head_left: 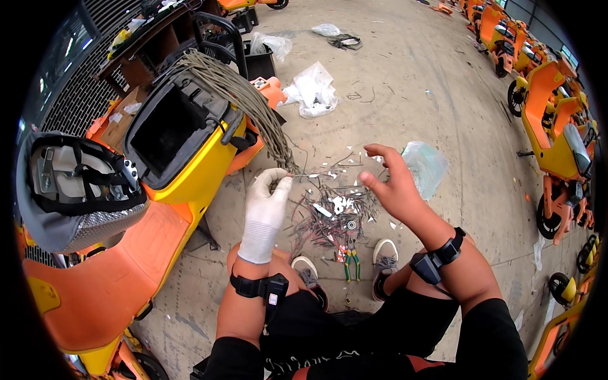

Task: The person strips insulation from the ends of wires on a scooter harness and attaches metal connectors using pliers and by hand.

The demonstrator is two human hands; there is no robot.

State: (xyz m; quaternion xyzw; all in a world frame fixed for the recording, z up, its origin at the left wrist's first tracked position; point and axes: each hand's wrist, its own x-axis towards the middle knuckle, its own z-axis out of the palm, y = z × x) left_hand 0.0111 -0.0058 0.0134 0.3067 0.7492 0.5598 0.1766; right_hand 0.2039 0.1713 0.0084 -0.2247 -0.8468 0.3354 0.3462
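Note:
My left hand (pixel 266 197), in a white knitted glove, is closed with thumb and forefinger pinched on a thin wire (pixel 316 175). The wire stretches from the fingertips toward my bare right hand (pixel 399 183), whose thumb and forefinger are spread. Below both hands lies a heap of dark cable scraps (pixel 323 231) mixed with white bits. A pair of pliers (pixel 352 263) with green and yellow handles rests on the floor between my shoes. Left of the gloved hand, a thick bundle of grey-brown cables (pixel 253 95) hangs over a scooter's black box (pixel 168 130).
Close on my left stands an orange and yellow scooter (pixel 136 259) with a grey helmet-like shell (pixel 79 190) on it. Clear plastic bags (pixel 424 168) and a white bag (pixel 313 92) lie on the concrete. Rows of scooters (pixel 551 133) line the right side.

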